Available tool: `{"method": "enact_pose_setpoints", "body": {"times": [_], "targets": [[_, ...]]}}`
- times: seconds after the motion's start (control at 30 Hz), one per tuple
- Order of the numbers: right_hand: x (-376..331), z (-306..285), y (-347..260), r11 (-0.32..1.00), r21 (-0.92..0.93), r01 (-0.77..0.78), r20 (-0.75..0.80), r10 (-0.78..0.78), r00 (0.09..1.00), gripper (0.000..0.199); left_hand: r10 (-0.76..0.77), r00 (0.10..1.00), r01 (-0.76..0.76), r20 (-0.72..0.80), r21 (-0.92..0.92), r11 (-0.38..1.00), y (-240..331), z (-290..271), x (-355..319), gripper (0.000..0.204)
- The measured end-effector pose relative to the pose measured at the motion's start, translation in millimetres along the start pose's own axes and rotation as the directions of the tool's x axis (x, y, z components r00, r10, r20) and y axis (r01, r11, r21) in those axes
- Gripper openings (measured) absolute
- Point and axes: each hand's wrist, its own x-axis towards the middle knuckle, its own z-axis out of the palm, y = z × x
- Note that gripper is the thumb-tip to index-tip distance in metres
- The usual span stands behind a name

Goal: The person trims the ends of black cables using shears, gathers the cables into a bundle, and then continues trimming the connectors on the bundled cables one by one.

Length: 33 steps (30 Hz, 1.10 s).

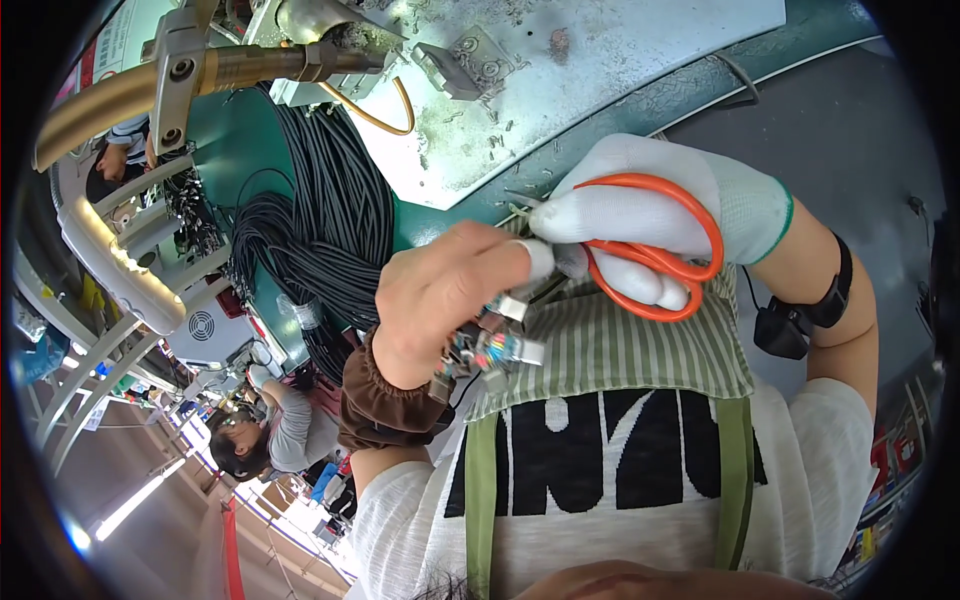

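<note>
My right hand (640,195), in a white knit glove with a green cuff, is closed round a pair of scissors (712,225) with orange loop handles. Its thumb and fingertips meet close to the fingers of my bare left hand (445,285), which wears a white fingertip cover and a brown sleeve cuff. The left fingers are curled round a bunch of metal-shelled connectors (505,345) with coloured wires, hanging below the palm in front of my striped apron (630,350). Most of the scissor blades and whatever lies between the two hands' fingertips are hidden.
A white board (590,80) strewn with small scraps lies on the green bench. Coiled black cables (320,200) fill the bench at left. A machine with a brass-coloured tube (230,70) overhangs the upper left, above a lit lamp (125,265). Other people sit farther left.
</note>
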Motion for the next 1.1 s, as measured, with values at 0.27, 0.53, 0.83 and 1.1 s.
{"method": "enact_pose_setpoints", "body": {"times": [0.27, 0.53, 0.83, 1.1], "targets": [[-4.3, 16.6, 9.4, 0.794, -0.529, 0.301, -0.121, -0.421, 0.899, 0.012, -0.725, 0.618, 0.301, -0.303, -0.761, 0.574, 20.1, 16.6, 17.7, 0.025], [-17.3, 13.2, 2.8, 0.453, -0.884, 0.119, -0.099, -0.429, 0.898, 0.023, -0.741, 0.599, 0.442, -0.304, -0.645, 0.623, 13.3, 21.5, 15.9, 0.028], [-10.6, 10.6, 14.7, 0.65, -0.746, 0.144, -0.228, -0.453, 0.862, 0.016, -0.698, 0.579, 0.401, -0.422, -0.597, 0.694, 8.3, 27.3, 11.5, 0.027], [-12.3, 19.1, 10.7, 0.836, -0.526, 0.158, -0.142, -0.27, 0.952, 0.008, -0.637, 0.614, 0.329, -0.467, -0.582, 0.744, 7.8, 30.3, 12.5, 0.026]]}}
